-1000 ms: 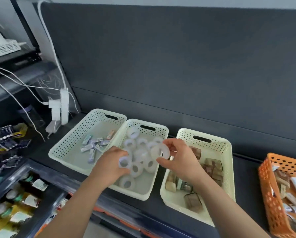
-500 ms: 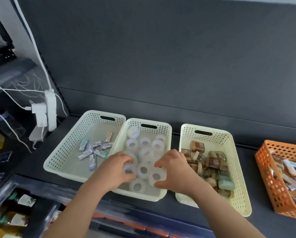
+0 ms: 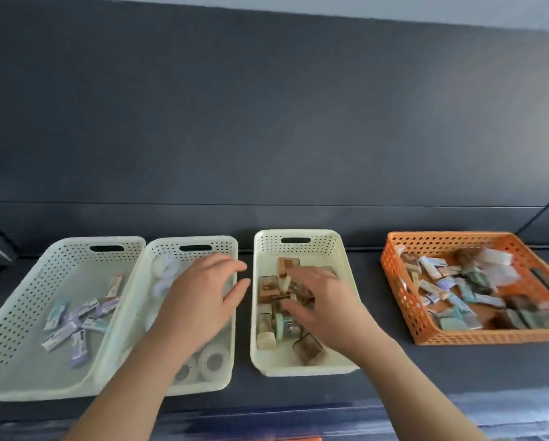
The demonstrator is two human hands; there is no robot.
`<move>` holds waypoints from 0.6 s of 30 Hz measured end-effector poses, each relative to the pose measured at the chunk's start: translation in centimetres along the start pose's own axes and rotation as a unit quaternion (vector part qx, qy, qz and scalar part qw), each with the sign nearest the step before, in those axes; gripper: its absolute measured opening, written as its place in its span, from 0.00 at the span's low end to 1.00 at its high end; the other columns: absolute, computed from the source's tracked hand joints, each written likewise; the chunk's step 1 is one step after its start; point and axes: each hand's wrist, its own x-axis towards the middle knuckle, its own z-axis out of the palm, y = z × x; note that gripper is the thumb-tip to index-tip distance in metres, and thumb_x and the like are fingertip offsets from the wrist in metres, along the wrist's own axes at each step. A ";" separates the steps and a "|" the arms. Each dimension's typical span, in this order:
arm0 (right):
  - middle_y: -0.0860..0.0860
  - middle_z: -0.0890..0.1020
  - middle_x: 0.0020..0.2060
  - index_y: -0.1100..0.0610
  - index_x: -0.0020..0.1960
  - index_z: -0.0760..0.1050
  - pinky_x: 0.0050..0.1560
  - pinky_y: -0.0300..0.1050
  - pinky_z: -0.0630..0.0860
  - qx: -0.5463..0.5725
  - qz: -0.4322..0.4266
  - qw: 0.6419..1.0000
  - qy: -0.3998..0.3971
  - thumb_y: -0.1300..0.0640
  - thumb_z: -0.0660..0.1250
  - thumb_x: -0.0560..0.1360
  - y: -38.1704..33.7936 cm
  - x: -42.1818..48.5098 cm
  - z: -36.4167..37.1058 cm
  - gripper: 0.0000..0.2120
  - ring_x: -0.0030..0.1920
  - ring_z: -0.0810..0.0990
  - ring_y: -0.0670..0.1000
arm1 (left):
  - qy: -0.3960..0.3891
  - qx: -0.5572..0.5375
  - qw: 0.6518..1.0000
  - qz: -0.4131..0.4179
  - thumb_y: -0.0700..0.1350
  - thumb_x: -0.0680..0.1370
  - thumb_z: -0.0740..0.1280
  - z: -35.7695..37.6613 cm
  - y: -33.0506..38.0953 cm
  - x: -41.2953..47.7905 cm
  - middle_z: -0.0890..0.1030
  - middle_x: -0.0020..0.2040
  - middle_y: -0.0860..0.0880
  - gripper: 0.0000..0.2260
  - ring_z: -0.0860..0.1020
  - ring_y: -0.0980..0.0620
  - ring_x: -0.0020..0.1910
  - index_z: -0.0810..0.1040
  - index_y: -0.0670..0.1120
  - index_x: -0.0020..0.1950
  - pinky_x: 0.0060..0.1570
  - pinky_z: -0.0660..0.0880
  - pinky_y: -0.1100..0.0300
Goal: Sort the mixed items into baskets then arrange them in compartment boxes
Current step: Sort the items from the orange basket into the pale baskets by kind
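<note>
Three cream baskets stand in a row on the dark shelf. The left basket holds several small pastel packets. The middle basket holds white tape rolls. The right cream basket holds brown and green blocks. My left hand hovers over the middle basket, fingers straight, holding nothing. My right hand is spread above the blocks in the right cream basket, empty. An orange basket at the right holds the mixed items.
A dark wall panel rises directly behind the baskets. Bare dark shelf lies between the right cream basket and the orange one. The shelf's front edge runs below my arms.
Both hands let go of the tape rolls, which stay in the middle basket. My right hand moved right over the block basket. The view swung right, so the orange basket shows fully.
</note>
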 end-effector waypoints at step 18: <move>0.49 0.78 0.63 0.51 0.67 0.73 0.54 0.39 0.71 -0.004 0.276 0.959 0.065 0.54 0.66 0.77 29.5 -10.0 -16.0 0.19 0.60 0.76 0.50 | -0.202 -0.091 0.970 0.101 0.49 0.78 0.65 21.1 25.5 13.5 0.81 0.52 0.54 0.11 0.79 0.56 0.48 0.79 0.50 0.59 0.51 0.78 0.55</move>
